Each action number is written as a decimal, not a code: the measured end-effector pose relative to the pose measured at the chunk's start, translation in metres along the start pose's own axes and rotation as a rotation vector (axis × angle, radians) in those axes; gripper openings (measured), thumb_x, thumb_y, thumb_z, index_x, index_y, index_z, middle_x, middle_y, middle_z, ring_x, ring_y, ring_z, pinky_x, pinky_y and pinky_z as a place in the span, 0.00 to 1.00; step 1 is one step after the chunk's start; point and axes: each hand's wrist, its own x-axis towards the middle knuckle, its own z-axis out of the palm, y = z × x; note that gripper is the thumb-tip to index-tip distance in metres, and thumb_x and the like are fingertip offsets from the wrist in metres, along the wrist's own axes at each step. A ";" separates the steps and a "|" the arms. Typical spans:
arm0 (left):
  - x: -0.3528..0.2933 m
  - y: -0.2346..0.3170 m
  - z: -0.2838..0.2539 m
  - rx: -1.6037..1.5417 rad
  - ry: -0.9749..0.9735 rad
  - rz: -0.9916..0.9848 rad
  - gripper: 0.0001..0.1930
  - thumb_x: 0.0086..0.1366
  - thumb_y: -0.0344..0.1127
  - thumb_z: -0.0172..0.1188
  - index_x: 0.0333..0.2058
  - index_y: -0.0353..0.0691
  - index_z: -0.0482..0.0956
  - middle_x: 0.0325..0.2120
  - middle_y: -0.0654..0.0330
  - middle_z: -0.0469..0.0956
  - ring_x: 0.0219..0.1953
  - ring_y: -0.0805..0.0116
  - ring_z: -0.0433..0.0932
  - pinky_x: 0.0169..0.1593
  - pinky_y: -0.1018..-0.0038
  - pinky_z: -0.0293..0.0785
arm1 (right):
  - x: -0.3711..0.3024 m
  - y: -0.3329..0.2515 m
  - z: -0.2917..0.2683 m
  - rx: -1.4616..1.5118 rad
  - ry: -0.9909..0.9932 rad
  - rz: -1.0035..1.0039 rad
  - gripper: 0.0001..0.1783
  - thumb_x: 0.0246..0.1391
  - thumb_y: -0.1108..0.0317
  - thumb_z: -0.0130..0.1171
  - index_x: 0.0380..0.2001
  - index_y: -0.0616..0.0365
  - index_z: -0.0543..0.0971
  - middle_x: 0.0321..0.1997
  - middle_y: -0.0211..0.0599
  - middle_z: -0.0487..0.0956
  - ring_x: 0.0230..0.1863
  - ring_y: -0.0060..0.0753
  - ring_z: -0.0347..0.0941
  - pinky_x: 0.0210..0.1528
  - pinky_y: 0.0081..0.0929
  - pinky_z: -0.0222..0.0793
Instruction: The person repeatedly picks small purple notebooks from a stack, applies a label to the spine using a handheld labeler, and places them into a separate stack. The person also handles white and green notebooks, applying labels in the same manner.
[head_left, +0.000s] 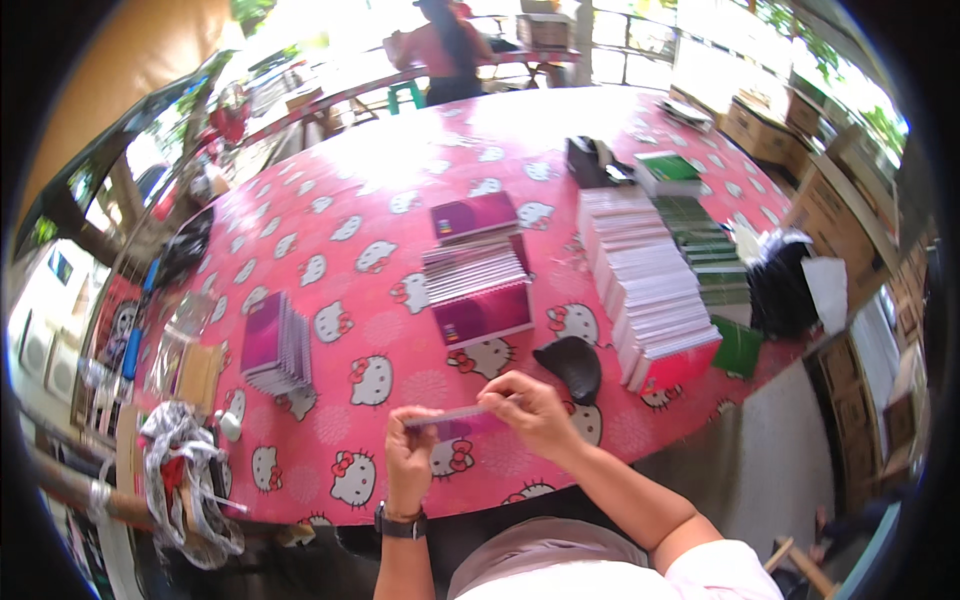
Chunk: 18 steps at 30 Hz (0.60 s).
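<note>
Just past the table's near edge, I hold a thin purple booklet (462, 426) almost edge-on between both hands. My left hand (408, 455), with a black watch at the wrist, is closed on its left end. My right hand (528, 408) pinches its upper right corner. Beyond them stands a row of purple booklets (480, 280), packed together with their edges up. Another purple stack (273, 345) leans at the left. Close to my right hand lies a curved black object (572, 368) whose kind I cannot make out.
A long row of white-edged booklets (645, 285) with a red cover in front fills the right side, beside green booklets (705, 250). Past them are a black bag (785, 285) and cardboard boxes (840, 215). Clear plastic (185, 470) bunches at the left edge. A person (445, 50) is far back.
</note>
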 end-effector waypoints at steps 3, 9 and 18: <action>-0.008 -0.002 0.009 0.118 0.008 0.069 0.15 0.60 0.21 0.54 0.45 0.38 0.67 0.45 0.55 0.71 0.46 0.68 0.70 0.51 0.71 0.67 | -0.005 0.018 0.010 -0.005 0.086 -0.122 0.09 0.56 0.70 0.56 0.40 0.59 0.72 0.32 0.25 0.72 0.29 0.10 0.64 0.30 0.12 0.62; -0.005 0.025 0.049 1.110 -0.068 0.627 0.21 0.53 0.23 0.58 0.47 0.43 0.74 0.41 0.60 0.76 0.42 0.61 0.74 0.50 0.65 0.64 | -0.006 0.005 -0.006 -0.246 0.148 -0.383 0.10 0.53 0.72 0.58 0.39 0.58 0.73 0.32 0.32 0.74 0.33 0.25 0.70 0.36 0.24 0.68; 0.000 0.021 0.058 0.948 -0.024 0.624 0.09 0.53 0.26 0.62 0.34 0.45 0.82 0.29 0.65 0.76 0.34 0.66 0.72 0.39 0.71 0.65 | -0.020 -0.083 -0.350 -1.265 1.131 -0.437 0.08 0.54 0.68 0.55 0.34 0.59 0.79 0.34 0.47 0.79 0.36 0.46 0.77 0.40 0.38 0.71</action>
